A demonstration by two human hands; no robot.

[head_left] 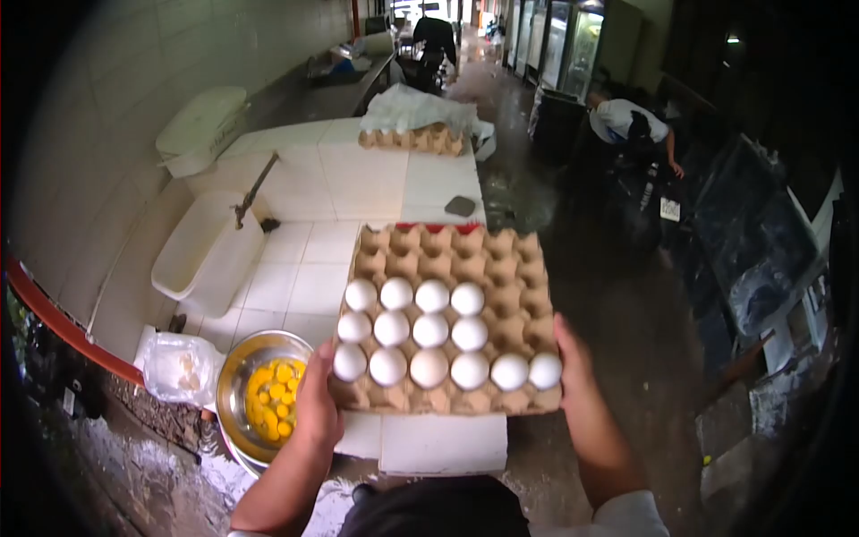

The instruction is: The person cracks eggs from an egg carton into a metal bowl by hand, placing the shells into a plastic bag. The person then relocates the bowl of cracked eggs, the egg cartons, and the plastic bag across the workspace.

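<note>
Between my two hands is a brown cardboard egg tray [514,309], held up over the tiled counter's edge. White eggs [431,331] fill part of its nearer rows, while the far rows and some right-hand cups hold none. My left hand [315,401] grips the tray's left side, fingers mostly hidden beneath it. On the opposite side my right hand [573,362] is closed on the edge. Left of my left hand stands a metal bowl [234,380] with several cracked yolks [273,394] in it. Beside that bowl lies a clear plastic bag [182,365], apparently with eggshells inside.
A white basin [201,259] sits below a tap [255,192] on the left. Farther back are another egg carton [412,140] under a cloth [419,107] and a lidded white container [204,130]. At right, a person [631,125] bends near a motorbike [649,188].
</note>
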